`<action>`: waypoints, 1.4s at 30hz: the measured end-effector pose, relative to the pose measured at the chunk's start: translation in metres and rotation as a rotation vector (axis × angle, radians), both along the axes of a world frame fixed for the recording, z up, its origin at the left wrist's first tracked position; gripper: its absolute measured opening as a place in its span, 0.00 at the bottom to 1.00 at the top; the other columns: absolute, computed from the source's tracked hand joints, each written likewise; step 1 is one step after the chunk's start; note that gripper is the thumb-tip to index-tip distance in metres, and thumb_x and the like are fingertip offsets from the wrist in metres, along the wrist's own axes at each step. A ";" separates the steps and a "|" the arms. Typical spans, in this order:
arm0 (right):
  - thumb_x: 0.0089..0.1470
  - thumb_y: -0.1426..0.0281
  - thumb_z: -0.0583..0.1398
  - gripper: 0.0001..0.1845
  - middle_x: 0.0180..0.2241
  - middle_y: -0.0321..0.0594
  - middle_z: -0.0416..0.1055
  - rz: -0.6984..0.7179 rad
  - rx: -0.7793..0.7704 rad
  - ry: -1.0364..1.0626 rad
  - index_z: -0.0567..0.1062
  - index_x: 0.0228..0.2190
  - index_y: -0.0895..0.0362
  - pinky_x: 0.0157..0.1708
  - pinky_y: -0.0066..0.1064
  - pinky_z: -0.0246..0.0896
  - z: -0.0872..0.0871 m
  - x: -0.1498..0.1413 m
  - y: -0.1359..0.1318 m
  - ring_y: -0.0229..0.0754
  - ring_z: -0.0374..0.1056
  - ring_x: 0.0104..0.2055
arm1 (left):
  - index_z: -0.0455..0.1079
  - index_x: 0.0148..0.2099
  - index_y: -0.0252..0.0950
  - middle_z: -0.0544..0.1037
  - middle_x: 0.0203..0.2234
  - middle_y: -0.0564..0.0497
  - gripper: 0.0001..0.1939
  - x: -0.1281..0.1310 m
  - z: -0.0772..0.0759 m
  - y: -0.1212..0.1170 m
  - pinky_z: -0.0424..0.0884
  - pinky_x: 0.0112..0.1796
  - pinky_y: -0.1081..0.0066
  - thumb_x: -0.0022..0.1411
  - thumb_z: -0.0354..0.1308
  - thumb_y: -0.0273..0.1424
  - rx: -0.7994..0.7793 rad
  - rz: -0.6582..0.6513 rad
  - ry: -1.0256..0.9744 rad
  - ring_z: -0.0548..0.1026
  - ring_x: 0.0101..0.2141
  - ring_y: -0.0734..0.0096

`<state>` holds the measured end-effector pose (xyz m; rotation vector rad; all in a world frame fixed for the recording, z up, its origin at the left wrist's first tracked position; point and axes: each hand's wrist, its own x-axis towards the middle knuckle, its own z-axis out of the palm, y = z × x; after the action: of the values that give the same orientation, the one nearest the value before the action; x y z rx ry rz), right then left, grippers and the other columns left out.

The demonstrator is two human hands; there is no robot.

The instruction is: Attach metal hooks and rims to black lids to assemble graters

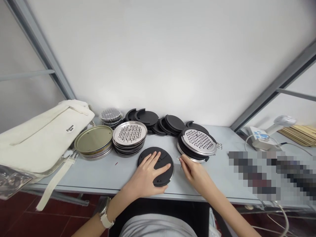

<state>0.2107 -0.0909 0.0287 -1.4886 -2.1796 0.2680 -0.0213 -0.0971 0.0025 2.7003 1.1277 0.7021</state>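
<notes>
A round black disc [160, 158] with a thin metal edge lies near the front of the table. My left hand [147, 169] rests on it, fingers spread across its face, thumb near the front rim. Just right of the disc, my right hand [191, 169] is closed in a pinch on a small metal wire loop [178, 158], mostly hidden by the fingers. Behind that hand is a pile of black discs and perforated metal grater plates [198, 141], with wire loops [219, 145] sticking out at its right.
Stacked grater plates [129, 133] and golden round plates [93, 139] stand left. Black round holders [174, 122] and small perforated discs [110, 115] line the wall. A cream bag [44, 135] fills the left end; a white handheld device [283, 121] stands right, near blurred items.
</notes>
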 end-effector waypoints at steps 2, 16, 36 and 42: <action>0.65 0.67 0.46 0.12 0.22 0.34 0.63 0.016 -0.021 0.056 0.59 0.28 0.52 0.25 0.29 0.52 -0.002 -0.005 0.003 0.40 0.62 0.22 | 0.61 0.63 0.50 0.49 0.67 0.47 0.35 -0.002 0.002 0.000 0.54 0.60 0.49 0.53 0.64 0.41 -0.005 -0.026 0.005 0.52 0.64 0.46; 0.64 0.70 0.51 0.10 0.36 0.41 0.71 0.168 0.004 0.373 0.72 0.39 0.54 0.40 0.32 0.62 -0.013 -0.014 0.017 0.43 0.69 0.39 | 0.58 0.64 0.52 0.52 0.66 0.57 0.38 -0.006 0.011 0.002 0.52 0.61 0.49 0.51 0.65 0.38 -0.066 -0.100 0.097 0.49 0.65 0.47; 0.62 0.63 0.53 0.11 0.19 0.28 0.54 0.044 -0.253 0.552 0.69 0.32 0.56 0.24 0.27 0.47 -0.031 -0.022 0.037 0.35 0.52 0.23 | 0.56 0.64 0.55 0.54 0.66 0.60 0.41 -0.020 0.018 0.010 0.51 0.60 0.45 0.49 0.65 0.38 -0.175 -0.199 0.153 0.48 0.65 0.45; 0.62 0.62 0.53 0.12 0.19 0.28 0.55 0.089 -0.355 0.646 0.67 0.30 0.56 0.24 0.27 0.48 -0.034 -0.027 0.043 0.35 0.53 0.22 | 0.55 0.65 0.55 0.51 0.66 0.62 0.43 -0.021 0.015 0.011 0.50 0.60 0.46 0.47 0.66 0.38 -0.186 -0.192 0.179 0.47 0.65 0.46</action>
<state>0.1835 -0.0477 -0.0052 -1.2354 -1.7203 1.0528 -0.0425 -0.0860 0.0177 2.7034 0.8993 0.3147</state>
